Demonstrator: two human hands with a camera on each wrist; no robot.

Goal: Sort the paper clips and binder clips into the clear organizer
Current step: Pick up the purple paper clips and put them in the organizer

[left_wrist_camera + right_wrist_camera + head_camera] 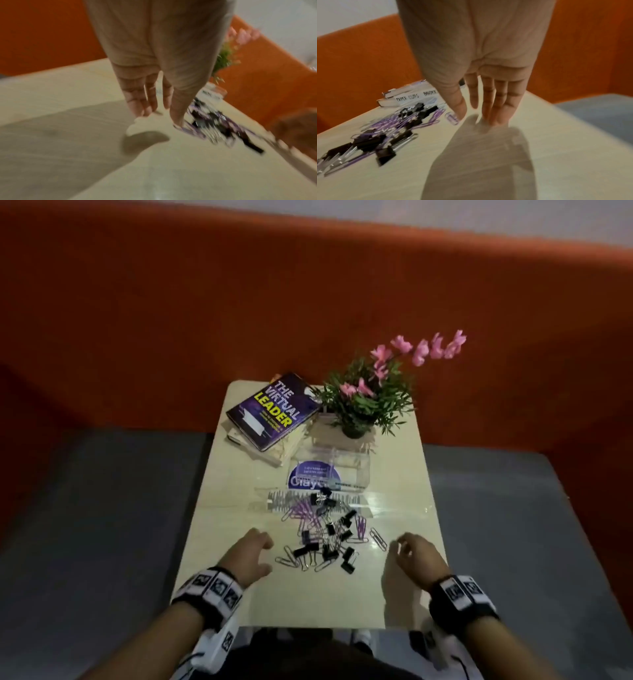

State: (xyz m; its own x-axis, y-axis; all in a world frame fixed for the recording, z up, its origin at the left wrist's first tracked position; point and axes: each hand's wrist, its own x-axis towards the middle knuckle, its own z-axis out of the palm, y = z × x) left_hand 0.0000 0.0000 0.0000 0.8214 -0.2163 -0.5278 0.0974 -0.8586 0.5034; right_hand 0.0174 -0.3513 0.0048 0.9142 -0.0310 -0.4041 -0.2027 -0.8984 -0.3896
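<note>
Orange upholstery wraps around behind a small cream bench (239, 508) with grey seat cushions either side. Pile of purple and silver paper clips (308, 517) mixed with black binder clips (306, 550) sits around the middle of the bench, spreading toward the near edge. Just past the pile is the clear organizer (329, 474), low and see-through, with labels on its front wall that read as paper clips and binder something in the right wrist view. At the far edge there's a stack of books (270, 412) at the left corner and a potted plant with pink flowers (370, 395) next to it.

Left hand (251, 554) hovers at the left side of the pile, fingers (137, 102) loose and a bit spread, holding nothing. Right hand (416, 554) is at the right side, fingers (498, 102) relaxed and mostly straight, also holding nothing, thumb tip just beside a stray paper clip. Wrist views are pretty motion-blurred.
</note>
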